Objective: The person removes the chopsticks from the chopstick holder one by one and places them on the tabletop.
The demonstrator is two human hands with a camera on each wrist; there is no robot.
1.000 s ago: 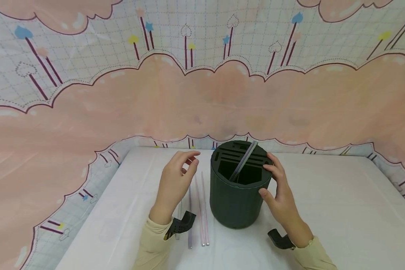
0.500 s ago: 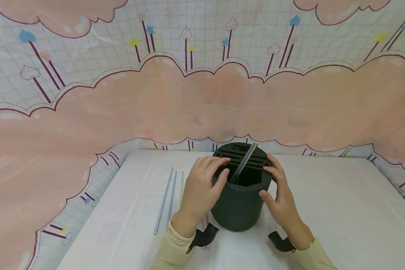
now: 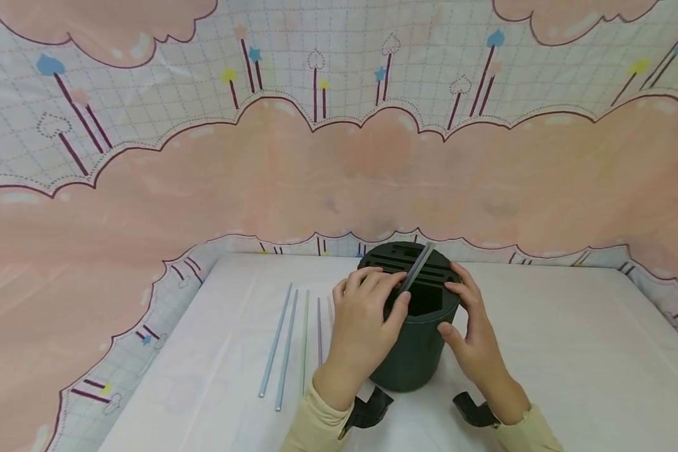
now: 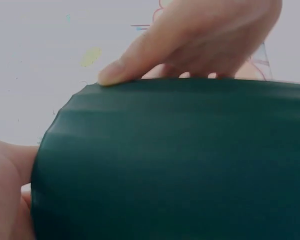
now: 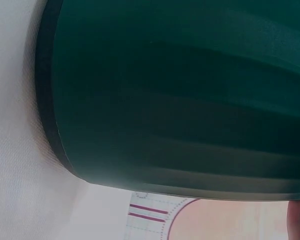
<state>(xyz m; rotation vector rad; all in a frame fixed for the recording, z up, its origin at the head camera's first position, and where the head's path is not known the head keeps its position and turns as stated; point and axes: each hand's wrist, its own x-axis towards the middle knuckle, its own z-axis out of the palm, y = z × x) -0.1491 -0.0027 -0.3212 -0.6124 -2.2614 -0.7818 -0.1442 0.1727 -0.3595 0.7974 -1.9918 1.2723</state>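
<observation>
A dark green round holder with a slotted top stands on the white table. A grey straw leans out of its open compartment. My left hand lies over the near left rim, fingers curled onto the top and thumb against the rim. My right hand grips the right side, fingers on the rim and thumb on the wall. The holder fills the left wrist view with the left hand beyond its edge. In the right wrist view the holder fills the frame.
Several thin straws lie side by side on the table left of the holder, pointing away from me. A pink and white patterned cloth walls in the table at the back and sides. Black wrist mounts sit near the front.
My left hand has moved right from above the straws onto the holder's rim. The holder has shifted slightly right, uncovering the straws. The right hand stays on the holder.
</observation>
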